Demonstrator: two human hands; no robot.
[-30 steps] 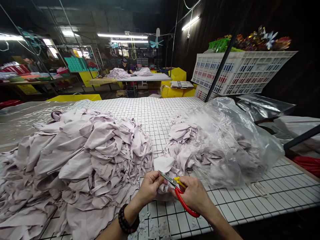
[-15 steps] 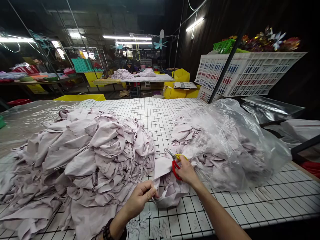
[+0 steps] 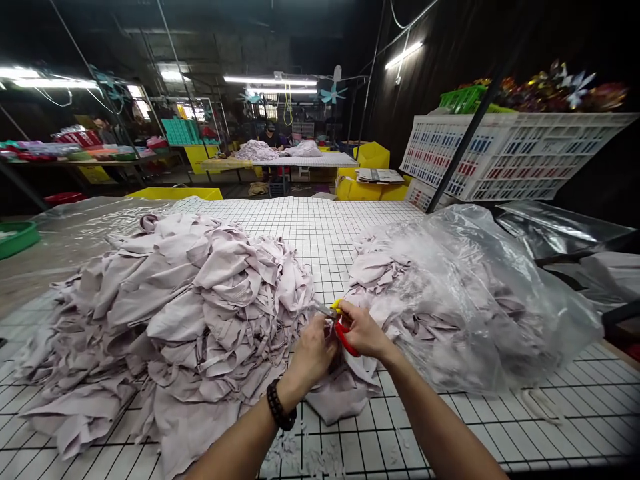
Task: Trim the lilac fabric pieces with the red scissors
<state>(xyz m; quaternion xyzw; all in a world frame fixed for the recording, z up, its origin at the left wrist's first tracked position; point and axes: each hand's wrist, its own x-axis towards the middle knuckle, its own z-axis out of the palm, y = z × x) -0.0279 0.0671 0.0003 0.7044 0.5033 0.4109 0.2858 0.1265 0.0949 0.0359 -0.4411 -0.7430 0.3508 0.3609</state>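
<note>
My right hand [image 3: 367, 331] grips scissors with red and yellow handles [image 3: 345, 339], their metal blades pointing left. Right beside them, my left hand [image 3: 315, 350] is closed with fingers up near the blades; it holds a pale pinkish-lilac fabric piece [image 3: 341, 395], and its exact grip is partly hidden. That piece hangs below both hands onto the grid-lined table [image 3: 320, 220]. To the left lies a large heap of similar fabric pieces [image 3: 200, 300]. On the right, another fabric heap [image 3: 380, 267] is partly under a clear plastic bag [image 3: 480, 300].
Small fabric snippets [image 3: 305, 457] are scattered at the near table edge. A green basin [image 3: 19, 239] stands at far left. White crates [image 3: 520, 157] and a dark post [image 3: 465, 140] rise at the right. Beyond, a person [image 3: 271, 137] sits behind another table.
My left hand has moved up and right to the scissors, bringing the fabric with it. The scissors have shifted slightly left relative to the heaps. The view has turned slightly left.
</note>
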